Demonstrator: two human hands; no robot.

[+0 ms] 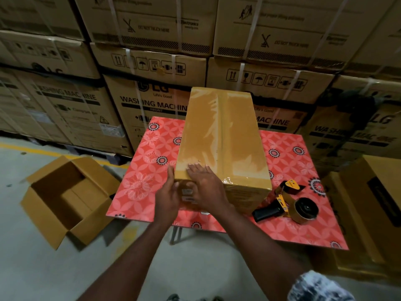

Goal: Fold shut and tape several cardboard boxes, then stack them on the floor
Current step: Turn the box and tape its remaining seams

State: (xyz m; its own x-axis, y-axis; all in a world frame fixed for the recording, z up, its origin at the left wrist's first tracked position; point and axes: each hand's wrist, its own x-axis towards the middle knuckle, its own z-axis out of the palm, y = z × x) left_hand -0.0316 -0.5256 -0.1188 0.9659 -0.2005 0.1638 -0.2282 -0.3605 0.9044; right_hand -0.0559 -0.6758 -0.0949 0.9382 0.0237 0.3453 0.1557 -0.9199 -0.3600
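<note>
A closed cardboard box (223,137) stands on the red patterned table (152,161), its top covered in shiny brown tape. My right hand (204,185) lies flat over the box's near left top edge, fingers straight, pressing the tape down. My left hand (168,192) presses against the box's near left corner, fingers straight along its side. A tape dispenser (288,203) with a black handle lies on the table to the right of the box, apart from both hands.
An open empty cardboard box (67,198) sits on the floor to the left of the table. More boxes (366,213) stand stacked on the floor at the right. A wall of large washing machine cartons (152,61) rises behind the table.
</note>
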